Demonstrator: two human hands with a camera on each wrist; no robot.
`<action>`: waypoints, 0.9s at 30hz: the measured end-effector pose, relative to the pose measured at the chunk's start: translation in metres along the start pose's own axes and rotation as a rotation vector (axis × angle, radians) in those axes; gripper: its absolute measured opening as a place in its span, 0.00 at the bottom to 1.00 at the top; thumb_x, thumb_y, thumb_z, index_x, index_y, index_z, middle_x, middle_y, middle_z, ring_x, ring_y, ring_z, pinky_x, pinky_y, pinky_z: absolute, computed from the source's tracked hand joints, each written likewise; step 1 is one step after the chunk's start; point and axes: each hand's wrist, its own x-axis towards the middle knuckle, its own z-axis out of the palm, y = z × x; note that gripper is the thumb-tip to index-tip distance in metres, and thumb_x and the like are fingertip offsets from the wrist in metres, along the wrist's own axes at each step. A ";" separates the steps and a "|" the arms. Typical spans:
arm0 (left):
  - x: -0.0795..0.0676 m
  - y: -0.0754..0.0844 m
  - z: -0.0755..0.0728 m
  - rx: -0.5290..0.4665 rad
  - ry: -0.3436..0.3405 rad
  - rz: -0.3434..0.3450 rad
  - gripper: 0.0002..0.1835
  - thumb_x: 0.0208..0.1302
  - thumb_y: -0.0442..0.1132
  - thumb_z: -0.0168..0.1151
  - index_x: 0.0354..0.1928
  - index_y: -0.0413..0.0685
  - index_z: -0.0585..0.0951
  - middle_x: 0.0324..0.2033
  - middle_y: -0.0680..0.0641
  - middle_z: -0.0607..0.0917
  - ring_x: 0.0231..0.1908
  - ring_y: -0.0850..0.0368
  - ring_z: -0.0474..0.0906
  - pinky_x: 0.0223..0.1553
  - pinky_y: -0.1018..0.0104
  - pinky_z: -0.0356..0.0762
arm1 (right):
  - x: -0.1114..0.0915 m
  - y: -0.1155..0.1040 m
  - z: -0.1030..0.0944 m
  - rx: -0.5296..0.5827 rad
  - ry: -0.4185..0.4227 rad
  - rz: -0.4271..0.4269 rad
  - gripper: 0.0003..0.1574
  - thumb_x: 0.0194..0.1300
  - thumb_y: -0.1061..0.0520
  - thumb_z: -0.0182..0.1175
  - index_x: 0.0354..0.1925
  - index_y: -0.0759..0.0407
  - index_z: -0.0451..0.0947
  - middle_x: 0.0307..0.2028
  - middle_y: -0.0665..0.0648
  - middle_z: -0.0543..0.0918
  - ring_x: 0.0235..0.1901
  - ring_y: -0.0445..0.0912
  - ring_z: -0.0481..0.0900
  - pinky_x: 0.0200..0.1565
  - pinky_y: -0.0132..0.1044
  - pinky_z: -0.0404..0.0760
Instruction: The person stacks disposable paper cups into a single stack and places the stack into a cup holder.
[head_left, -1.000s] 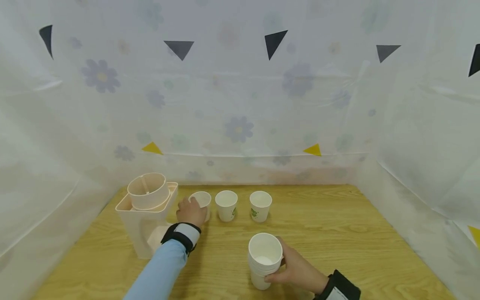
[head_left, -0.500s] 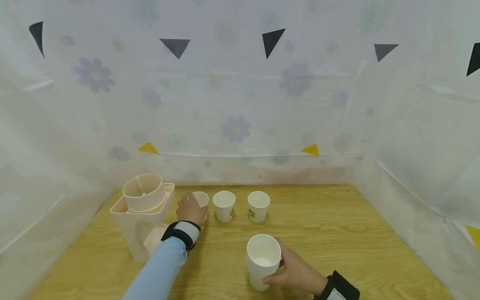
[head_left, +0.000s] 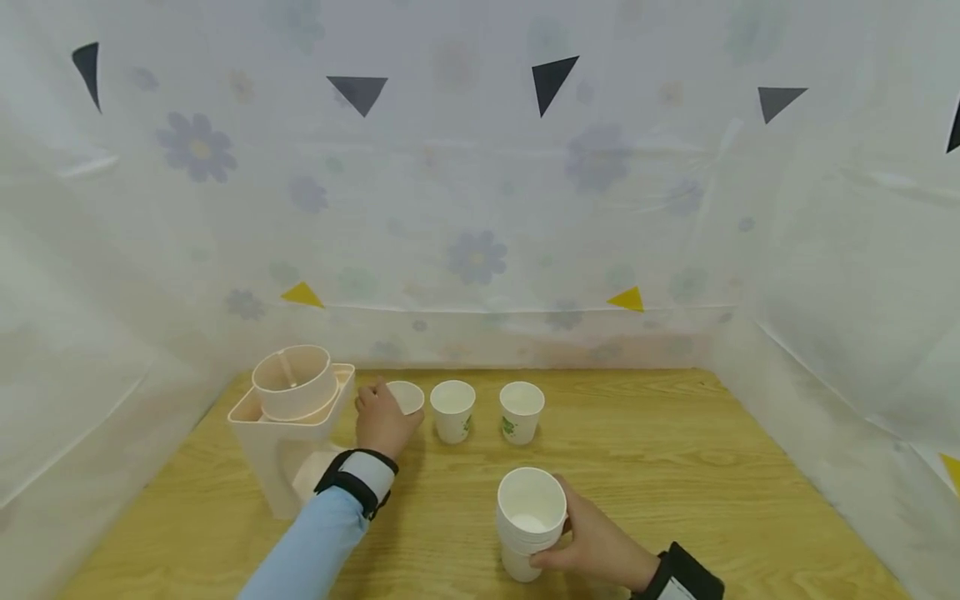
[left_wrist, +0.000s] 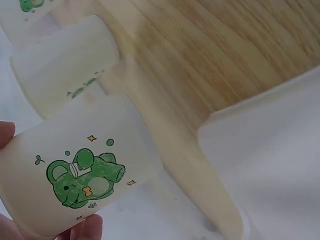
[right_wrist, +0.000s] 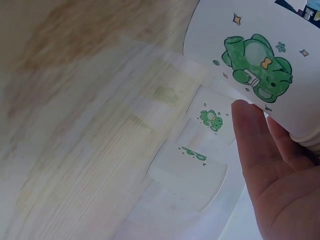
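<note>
In the head view my left hand [head_left: 386, 422] grips the leftmost white paper cup [head_left: 407, 397] in the back row, its thumb across the front and most of the wall hidden. The left wrist view shows this cup's green bear print [left_wrist: 85, 177], with fingertips at the rim end. Nearer the front, my right hand [head_left: 596, 533] holds a small stack of nested paper cups [head_left: 531, 517] upright, fingers and thumb around its right side. In the right wrist view, the stack's lowest cup [right_wrist: 255, 60] bears the same green bear.
Two more paper cups, a middle one [head_left: 452, 412] and a right one [head_left: 521, 414], stand in the back row. Left of my left hand is a cream appliance-like stand [head_left: 281, 450] with a round open container [head_left: 296, 387] on top. Wood-grain tabletop [head_left: 675, 467] extends rightward.
My left hand has shifted slightly, its thumb now further across the cup's front; its fingers were blurred half a second ago. The right hand and stack stay in place.
</note>
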 end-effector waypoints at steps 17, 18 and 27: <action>-0.036 0.055 -0.031 -0.179 -0.030 0.208 0.38 0.43 0.45 0.67 0.56 0.30 0.69 0.45 0.33 0.69 0.44 0.41 0.67 0.40 0.46 0.79 | 0.004 0.006 -0.003 -0.026 0.014 -0.016 0.51 0.48 0.48 0.70 0.63 0.67 0.57 0.56 0.66 0.74 0.48 0.42 0.75 0.40 0.37 0.81; -0.039 0.061 -0.035 -0.195 -0.037 0.225 0.38 0.43 0.45 0.67 0.56 0.31 0.69 0.45 0.34 0.68 0.44 0.42 0.67 0.40 0.47 0.79 | 0.004 0.006 -0.003 -0.027 0.016 -0.018 0.51 0.48 0.48 0.70 0.62 0.67 0.57 0.55 0.66 0.75 0.48 0.42 0.75 0.40 0.37 0.81; -0.073 0.109 -0.066 -0.410 -0.193 0.378 0.39 0.45 0.44 0.66 0.62 0.37 0.68 0.48 0.38 0.71 0.42 0.48 0.71 0.40 0.53 0.77 | 0.004 0.007 -0.002 -0.017 0.017 -0.032 0.49 0.49 0.49 0.70 0.62 0.66 0.58 0.54 0.66 0.76 0.48 0.48 0.76 0.40 0.37 0.81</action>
